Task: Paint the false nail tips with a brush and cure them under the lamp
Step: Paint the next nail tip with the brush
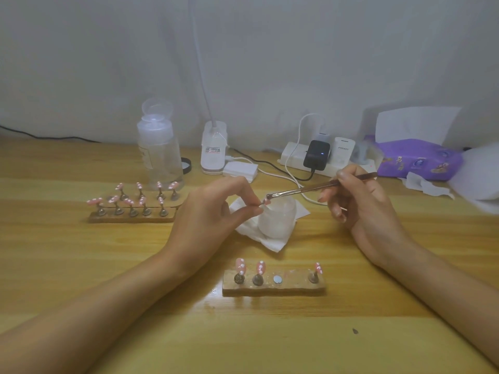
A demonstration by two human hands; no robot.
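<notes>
Painting: the thin dark-handled brush (310,188) is meeting the small pink false nail tip (266,202) with its bristles, above the frosted glass cup (278,217) at the table's middle.
Left hand (216,209): is pinching the nail tip between thumb and forefinger, with the other fingers curling loosely.
Right hand (361,206): is gripping the brush handle like a pen, to the right of the cup.
Cup: is sitting on a crumpled white tissue (259,238).
Near wooden stand (272,288): is carrying three pink dotted tips and one bare round magnet (277,279).
Far-left wooden stand (132,217): is holding two rows of pink tips.
White lamp base (213,155): is standing far back, between the clear plastic bottle (159,155) and the white power strip (291,157).
</notes>
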